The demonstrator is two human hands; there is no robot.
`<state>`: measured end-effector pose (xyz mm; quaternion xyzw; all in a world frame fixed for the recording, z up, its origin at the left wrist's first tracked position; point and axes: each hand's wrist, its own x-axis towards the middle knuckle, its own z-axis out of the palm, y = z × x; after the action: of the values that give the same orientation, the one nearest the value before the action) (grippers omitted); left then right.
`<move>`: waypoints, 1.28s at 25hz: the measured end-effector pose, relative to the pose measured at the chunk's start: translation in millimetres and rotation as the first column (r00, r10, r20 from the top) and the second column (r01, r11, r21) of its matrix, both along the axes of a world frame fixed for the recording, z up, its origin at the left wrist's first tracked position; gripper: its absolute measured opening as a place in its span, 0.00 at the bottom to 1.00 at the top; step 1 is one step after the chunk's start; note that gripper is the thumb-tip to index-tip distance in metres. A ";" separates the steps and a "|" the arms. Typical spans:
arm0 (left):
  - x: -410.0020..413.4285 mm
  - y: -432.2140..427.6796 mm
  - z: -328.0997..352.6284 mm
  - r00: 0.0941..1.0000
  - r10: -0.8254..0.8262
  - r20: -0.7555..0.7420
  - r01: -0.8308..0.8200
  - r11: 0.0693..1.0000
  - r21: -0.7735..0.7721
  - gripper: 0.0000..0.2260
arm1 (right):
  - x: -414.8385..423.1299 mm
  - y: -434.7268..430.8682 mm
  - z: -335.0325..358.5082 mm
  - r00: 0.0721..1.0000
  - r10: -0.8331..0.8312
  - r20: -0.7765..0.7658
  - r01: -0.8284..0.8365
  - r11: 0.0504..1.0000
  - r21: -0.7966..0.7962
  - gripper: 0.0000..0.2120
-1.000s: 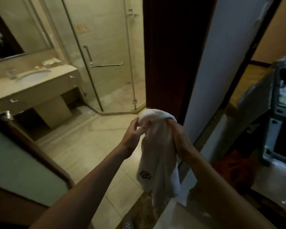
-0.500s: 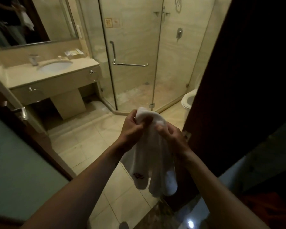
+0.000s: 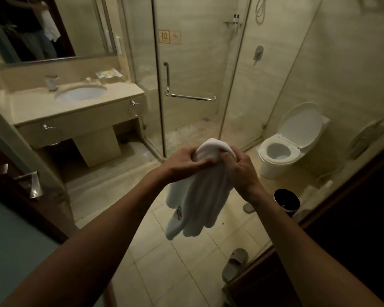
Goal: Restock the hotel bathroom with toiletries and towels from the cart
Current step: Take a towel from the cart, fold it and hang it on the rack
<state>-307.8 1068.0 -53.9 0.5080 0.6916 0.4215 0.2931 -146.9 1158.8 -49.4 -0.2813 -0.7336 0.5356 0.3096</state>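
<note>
White towel (image 3: 197, 196) hung mid-frame, bunched at its top between left hand (image 3: 186, 160) and right hand (image 3: 242, 169), both clenched on it (probably regripping to fold); vanity (image 3: 75, 111) sat upper left.

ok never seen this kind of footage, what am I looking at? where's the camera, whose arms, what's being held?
There is no robot here. The one picture comes from a wide-angle camera worn on a person's head, looking forward and down, so the two bare arms are that person's own. The left hand and right hand both grip the top of a white cloth towel with a small embroidered logo, which hangs down between them.

Ahead is a hotel bathroom: a beige stone vanity counter with an oval basin, a glass shower cubicle, a white toilet with its lid up, a black round bin and grey slippers on the tiled floor.
</note>
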 end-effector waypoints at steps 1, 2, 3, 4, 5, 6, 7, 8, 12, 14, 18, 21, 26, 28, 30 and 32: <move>-13.3 4.7 -0.6 1.000 0.001 0.007 -0.001 0.998 -0.057 0.23 | -11.8 6.2 1.7 1.000 -0.009 -0.021 0.009 1.000 -0.007 0.11; -23.6 10.1 -3.5 1.000 0.013 0.010 -0.012 0.995 -0.096 0.23 | -21.7 13.3 1.5 0.999 -0.021 -0.035 0.021 1.000 -0.002 0.10; -33.2 16.6 -5.9 0.999 0.042 0.029 -0.039 0.993 -0.113 0.21 | -32.0 22.0 0.0 0.998 -0.035 -0.045 0.036 0.999 0.014 0.09; -43.4 25.1 -8.6 0.997 0.067 0.048 -0.062 0.993 -0.099 0.19 | -43.2 32.6 -2.9 0.997 -0.051 -0.053 0.053 0.998 0.036 0.10; -53.8 34.0 -11.7 0.995 0.086 0.059 -0.082 0.994 -0.071 0.17 | -53.6 43.7 -5.9 0.996 -0.067 -0.061 0.071 0.996 0.060 0.10; -65.2 44.3 -13.5 0.995 0.088 0.046 -0.086 0.996 -0.028 0.15 | -64.0 56.1 -8.7 0.994 -0.080 -0.069 0.085 0.993 0.081 0.11; -77.5 55.8 -16.0 0.996 0.084 0.023 -0.084 0.996 0.008 0.14 | -73.4 69.0 -12.3 0.993 -0.091 -0.080 0.098 0.991 0.093 0.11; -91.9 69.0 -18.0 0.997 0.072 -0.005 -0.072 0.997 0.031 0.12 | -83.6 84.3 -16.6 0.990 -0.105 -0.095 0.115 0.989 0.096 0.11; -148.0 128.4 -30.1 0.997 -0.017 -0.072 0.013 0.999 -0.052 0.10 | -128.5 149.6 -34.7 0.982 -0.143 -0.127 0.153 0.985 0.077 0.12; -175.4 161.4 -41.6 0.993 -0.052 -0.108 0.040 0.992 -0.116 0.09 | -150.3 182.8 -41.3 0.978 -0.171 -0.118 0.177 0.983 0.042 0.12; -219.2 224.7 -52.3 0.982 0.055 -0.182 -0.061 0.998 -0.028 0.05 | -179.1 242.1 -44.7 0.974 -0.211 -0.086 0.207 0.977 -0.050 0.12; -236.2 274.1 -43.9 0.976 0.036 -0.216 -0.029 0.999 0.038 0.06 | -190.0 288.4 -40.1 0.980 -0.196 -0.029 0.193 0.977 -0.088 0.08; -261.9 365.4 -30.0 0.933 -0.103 -0.344 0.142 0.986 0.089 0.08 | -217.7 349.5 -33.1 0.980 -0.200 0.018 0.201 0.977 -0.071 0.06; -283.2 399.5 -26.6 0.892 -0.142 -0.429 0.179 0.983 0.046 0.10 | -229.0 377.4 -34.6 0.953 -0.304 0.008 0.304 0.950 -0.072 0.06; -315.2 435.7 -31.8 0.865 -0.224 -0.450 0.225 0.973 -0.052 0.19 | -248.3 408.0 -36.2 0.926 -0.377 -0.027 0.375 0.924 -0.072 0.12; -345.5 469.5 -41.8 0.847 -0.307 -0.434 0.265 0.951 -0.156 0.25 | -270.3 431.2 -36.5 0.902 -0.429 -0.044 0.426 0.902 -0.069 0.15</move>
<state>-653.3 1537.4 -95.7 0.6759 0.6754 0.2113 0.2059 -417.2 1590.0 -85.9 -0.4283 -0.6289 0.4838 0.4323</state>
